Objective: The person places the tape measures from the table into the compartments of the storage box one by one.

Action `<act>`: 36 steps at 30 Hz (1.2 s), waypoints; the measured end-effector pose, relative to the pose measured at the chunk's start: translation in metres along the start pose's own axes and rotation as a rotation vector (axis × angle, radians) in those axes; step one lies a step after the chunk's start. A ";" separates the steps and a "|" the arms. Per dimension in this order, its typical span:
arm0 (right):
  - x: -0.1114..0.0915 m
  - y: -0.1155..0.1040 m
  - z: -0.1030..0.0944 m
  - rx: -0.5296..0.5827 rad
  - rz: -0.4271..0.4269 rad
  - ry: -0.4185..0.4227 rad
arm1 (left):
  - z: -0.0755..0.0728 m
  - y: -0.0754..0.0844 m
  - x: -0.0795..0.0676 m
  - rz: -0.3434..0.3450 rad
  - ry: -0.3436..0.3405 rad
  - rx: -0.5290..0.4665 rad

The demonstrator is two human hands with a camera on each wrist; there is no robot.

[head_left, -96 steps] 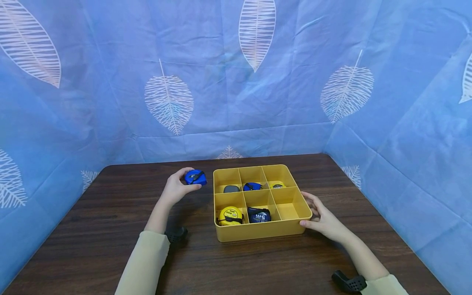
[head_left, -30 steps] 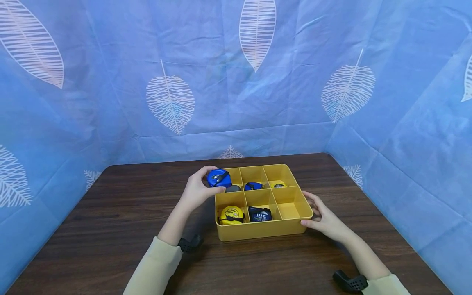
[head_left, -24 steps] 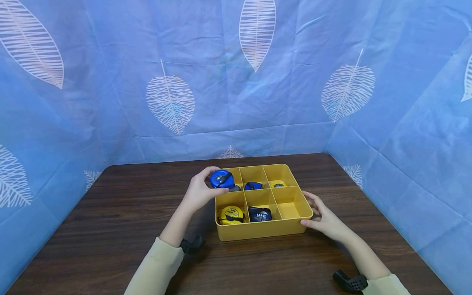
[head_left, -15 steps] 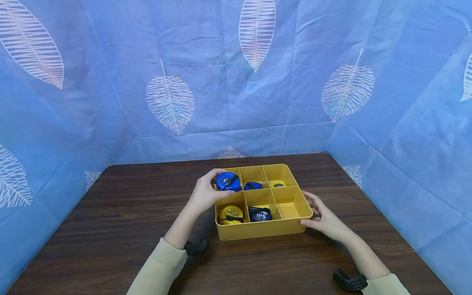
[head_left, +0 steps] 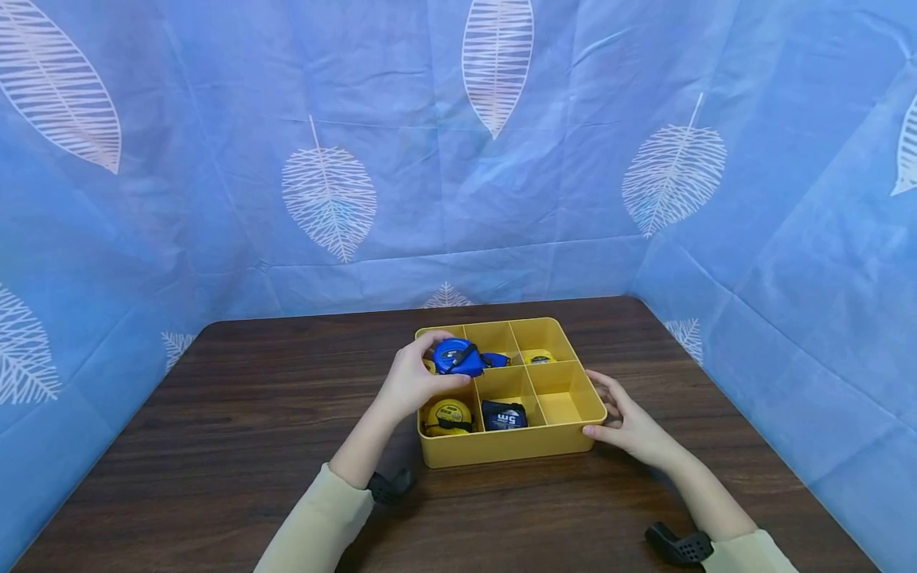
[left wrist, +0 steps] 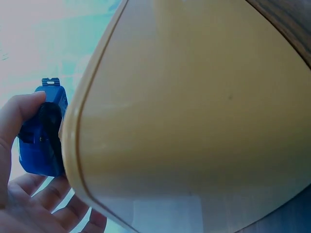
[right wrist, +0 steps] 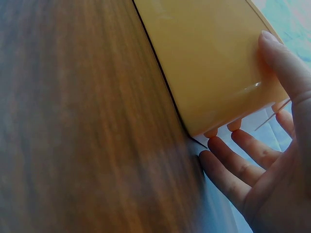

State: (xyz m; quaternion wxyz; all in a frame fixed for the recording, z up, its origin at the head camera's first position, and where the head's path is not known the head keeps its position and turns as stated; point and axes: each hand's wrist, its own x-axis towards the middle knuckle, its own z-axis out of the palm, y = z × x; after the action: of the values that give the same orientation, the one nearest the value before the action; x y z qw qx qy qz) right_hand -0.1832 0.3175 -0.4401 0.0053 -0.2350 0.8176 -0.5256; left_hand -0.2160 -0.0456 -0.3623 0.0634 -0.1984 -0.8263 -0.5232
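A blue tape measure [head_left: 457,356] with a black strap is pinched between the thumb and fingers of my left hand [head_left: 419,377]. It hangs over the back-left compartment of a yellow divided box [head_left: 509,450], above the rim. The left wrist view shows the tape measure [left wrist: 36,160] edge-on beside the box wall [left wrist: 194,107]. My right hand [head_left: 634,430] grips the box's front right corner. In the right wrist view its thumb [right wrist: 279,58] presses one wall while the fingertips [right wrist: 216,145] touch the adjoining side.
Inside the box, a yellow tape measure [head_left: 449,415] lies front left and a dark "5m" one [head_left: 505,416] front middle. Another blue one [head_left: 496,360] sits back middle, partly covered, and a yellow one [head_left: 539,357] back right. The box stands on a dark wooden table [head_left: 215,446].
My left hand has carried the blue tape measure rightward from beside the box to over its back-left compartment, now hiding the grey thing there. My right hand has stayed at the box's corner.
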 end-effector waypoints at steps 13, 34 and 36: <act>0.000 0.000 0.000 0.005 0.002 -0.002 | 0.020 0.009 0.002 0.039 -0.054 0.042; -0.001 0.000 0.001 -0.020 0.034 0.006 | 0.061 0.037 0.008 0.063 -0.111 0.054; -0.001 0.000 0.001 -0.027 0.042 0.011 | 0.065 0.038 0.008 0.072 -0.121 0.053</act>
State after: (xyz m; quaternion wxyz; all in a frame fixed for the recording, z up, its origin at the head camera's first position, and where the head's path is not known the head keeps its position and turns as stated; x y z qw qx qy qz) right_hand -0.1825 0.3169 -0.4411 0.0086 -0.2151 0.8294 -0.5156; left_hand -0.2014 0.0288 -0.3567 0.0372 -0.2577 -0.8344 -0.4857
